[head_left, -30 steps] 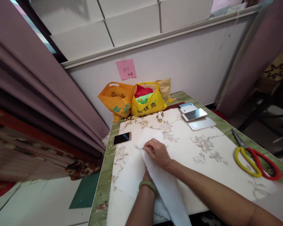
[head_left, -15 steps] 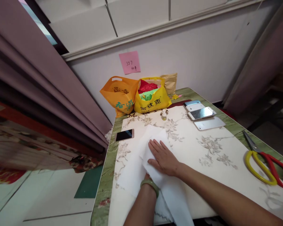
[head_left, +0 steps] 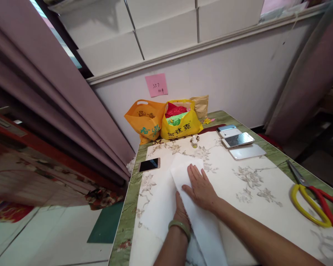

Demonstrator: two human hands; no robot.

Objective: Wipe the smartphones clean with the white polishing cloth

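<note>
A thin white sheet, perhaps cloth or paper [head_left: 161, 208], lies on the table with a long folded strip [head_left: 208, 229] along its right side. My right hand [head_left: 201, 187] rests flat on top of this strip, fingers stretched out and slightly apart. Wearing a pale green bangle, my left hand [head_left: 182, 214] lies on the sheet, partly tucked beneath the fold's left edge. One stretched finger shows; its other fingers are hidden under the fold. Nothing gripped is visible in either hand.
A dark-screened phone [head_left: 150, 164] lies left, several stacked phones [head_left: 238, 140] lie right. Large scissors with yellow and red handles [head_left: 310, 207] rest on the right edge. An orange bag [head_left: 144, 120], a filled yellow bag [head_left: 181, 125] and a small figurine [head_left: 194, 141] stand at the back.
The folded strip now covers less of my left hand, so more of it shows. My right hand has shifted right across the strip. The camera view has tilted up slightly.
</note>
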